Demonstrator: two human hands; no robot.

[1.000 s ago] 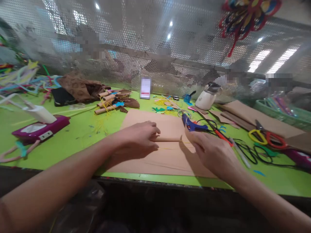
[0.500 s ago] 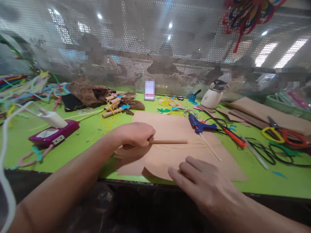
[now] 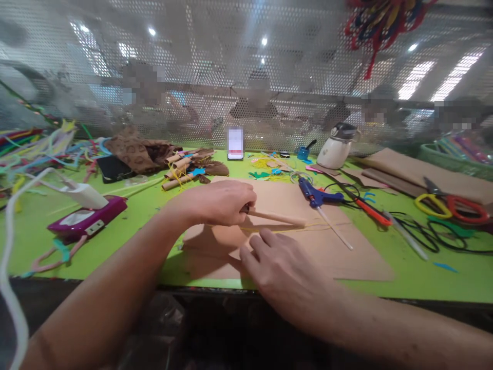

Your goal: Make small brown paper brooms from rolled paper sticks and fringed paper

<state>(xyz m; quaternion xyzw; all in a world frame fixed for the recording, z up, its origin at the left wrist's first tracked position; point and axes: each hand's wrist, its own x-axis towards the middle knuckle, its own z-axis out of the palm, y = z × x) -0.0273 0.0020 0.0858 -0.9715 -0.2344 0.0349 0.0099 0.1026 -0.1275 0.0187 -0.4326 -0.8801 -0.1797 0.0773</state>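
Note:
A thin rolled tube of brown paper (image 3: 278,218) is held at its left end by my left hand (image 3: 225,203), closed with knuckles up. The tube's free end points right and sits slightly tilted over brown kraft paper (image 3: 358,262). Thin yellow strands (image 3: 327,224) trail from beside the tube's right end. Just below, my right hand (image 3: 281,264) has its fingers curled down at the near edge of the loose brown paper; its fingertips are partly hidden. A blue hot glue gun (image 3: 318,195) lies right of the tube, its glue stick toward me.
At the right lie scissors (image 3: 449,205), an orange-handled cutter (image 3: 373,211) and black cable (image 3: 419,234). A purple power strip (image 3: 87,218) with a white plug sits left. Behind are a phone (image 3: 235,144), a white bottle (image 3: 335,149) and finished paper rolls (image 3: 181,172).
My left hand has shifted right and up, tilting the tube so its right end points down. My right hand has moved left and forward to the loose paper's edge, its fingers now more curled.

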